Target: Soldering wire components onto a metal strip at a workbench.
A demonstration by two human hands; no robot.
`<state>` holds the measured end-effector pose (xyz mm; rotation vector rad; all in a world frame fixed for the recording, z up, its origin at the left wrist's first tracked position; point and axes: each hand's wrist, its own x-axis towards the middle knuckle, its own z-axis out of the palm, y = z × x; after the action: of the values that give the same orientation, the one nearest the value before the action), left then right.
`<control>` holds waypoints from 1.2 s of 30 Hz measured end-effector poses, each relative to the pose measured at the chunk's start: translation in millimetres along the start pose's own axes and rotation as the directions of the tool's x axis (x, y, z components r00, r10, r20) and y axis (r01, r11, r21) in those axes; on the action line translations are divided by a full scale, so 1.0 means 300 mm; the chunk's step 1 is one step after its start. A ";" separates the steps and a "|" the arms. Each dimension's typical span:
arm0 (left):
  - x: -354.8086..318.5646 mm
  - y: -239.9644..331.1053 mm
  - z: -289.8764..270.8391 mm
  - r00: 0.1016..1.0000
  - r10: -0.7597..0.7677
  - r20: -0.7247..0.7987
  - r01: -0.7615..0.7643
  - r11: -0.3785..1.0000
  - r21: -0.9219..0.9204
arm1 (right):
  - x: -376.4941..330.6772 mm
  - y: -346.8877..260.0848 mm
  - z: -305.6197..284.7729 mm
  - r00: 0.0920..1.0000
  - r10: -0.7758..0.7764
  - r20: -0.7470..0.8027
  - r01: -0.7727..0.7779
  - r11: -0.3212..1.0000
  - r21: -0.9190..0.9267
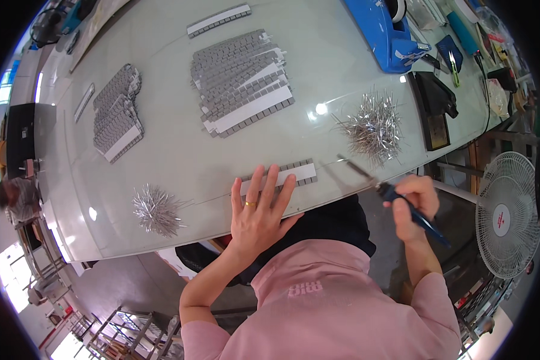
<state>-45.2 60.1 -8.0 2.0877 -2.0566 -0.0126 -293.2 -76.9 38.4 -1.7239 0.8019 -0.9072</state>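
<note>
My left hand (258, 213) lies flat with fingers spread over a narrow white strip (306, 173) edged with small grey blocks, near the table's front edge. It covers the strip's left part. Thin wire runs out from both ends of the strip. My right hand (415, 201) grips a soldering iron (424, 224) by its blue handle. The iron's metal tip points up and left, close to the wire at the strip's right end; whether they touch I cannot tell. Beyond the tip sits a bundle of cut silvery wires (372, 129). Another wire bundle (156, 210) lies left of my left hand.
Stacks of similar strips lie mid-table (240, 81) and left (119, 114). Single strips lie behind the middle stack (219, 20) and at far left (84, 102). At right are a blue tape dispenser (381, 36), a black stand (429, 111) and a fan (510, 210).
</note>
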 end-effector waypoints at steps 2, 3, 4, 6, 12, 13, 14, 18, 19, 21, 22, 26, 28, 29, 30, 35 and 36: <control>0.000 0.004 0.002 1.000 -0.004 -0.014 0.004 1.000 -0.019 | -0.006 -0.008 -0.017 0.998 0.023 -0.056 -0.023 1.000 -0.006; 0.004 0.002 0.005 1.000 -0.006 -0.028 0.004 0.999 -0.040 | -0.005 -0.002 -0.026 0.998 0.026 -0.060 -0.027 1.000 -0.013; 0.004 -0.002 0.006 0.999 -0.003 -0.032 0.002 0.999 -0.038 | -0.003 0.003 -0.029 0.998 0.030 -0.063 -0.031 0.999 -0.020; 0.002 0.000 0.007 1.000 -0.005 -0.026 0.003 0.999 -0.046 | -0.006 0.022 -0.029 1.000 0.008 -0.023 -0.010 0.998 -0.067; 0.013 0.005 -0.003 1.000 -0.003 0.010 0.003 1.000 -0.020 | -0.006 0.040 0.030 0.998 0.049 -0.026 -0.052 0.993 -0.105; 0.014 0.005 -0.003 1.000 -0.003 0.011 0.004 1.000 -0.019 | -0.008 0.041 0.032 0.998 0.055 -0.029 -0.058 0.992 -0.116; 0.016 0.006 -0.004 1.000 -0.007 0.016 0.007 1.000 -0.023 | -0.009 0.041 0.035 0.998 0.061 -0.032 -0.065 0.990 -0.128; 0.017 0.007 -0.001 1.000 -0.013 0.020 0.013 0.999 -0.032 | 0.012 0.024 0.042 1.000 -0.018 0.007 0.019 0.984 -0.178; 0.018 0.007 -0.002 1.000 -0.011 0.021 0.011 0.999 -0.032 | 0.018 0.019 0.044 0.998 -0.051 0.024 0.055 0.978 -0.199; 0.020 0.008 -0.004 1.000 -0.014 0.026 0.014 0.999 -0.032 | 0.022 0.017 0.046 0.996 -0.084 0.040 0.091 0.971 -0.219; 0.020 0.009 -0.005 1.000 -0.012 0.027 0.013 0.999 -0.031 | 0.023 0.017 0.048 0.995 -0.084 0.046 0.092 0.972 -0.215; 0.018 0.008 0.000 1.000 -0.008 0.023 0.008 1.000 -0.013 | 0.012 0.027 0.038 0.992 -0.003 0.127 0.025 0.984 -0.177; 0.015 0.007 0.004 1.000 -0.004 0.020 0.004 1.000 -0.009 | 0.015 0.030 0.040 0.992 0.005 0.124 0.017 0.984 -0.176; 0.012 0.007 0.007 1.000 -0.004 0.013 0.004 1.000 -0.001 | 0.018 0.031 0.040 0.992 0.014 0.123 0.008 0.984 -0.177; 0.010 0.007 0.009 1.000 -0.004 0.006 0.004 1.000 0.007 | 0.017 0.035 0.038 0.992 0.015 0.122 0.007 0.984 -0.178; 0.012 0.008 0.010 1.000 -0.011 -0.005 0.012 1.000 0.015 | 0.000 0.094 0.029 0.986 0.150 0.071 -0.150 0.989 -0.003; 0.013 0.009 0.009 1.000 -0.016 -0.002 0.016 1.000 0.014 | 0.007 0.094 0.031 0.973 0.221 0.070 -0.228 0.967 0.118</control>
<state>-48.0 55.9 -9.6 2.1115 -2.0448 0.0016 -287.1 -82.7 10.0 -1.5086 0.8651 -0.7363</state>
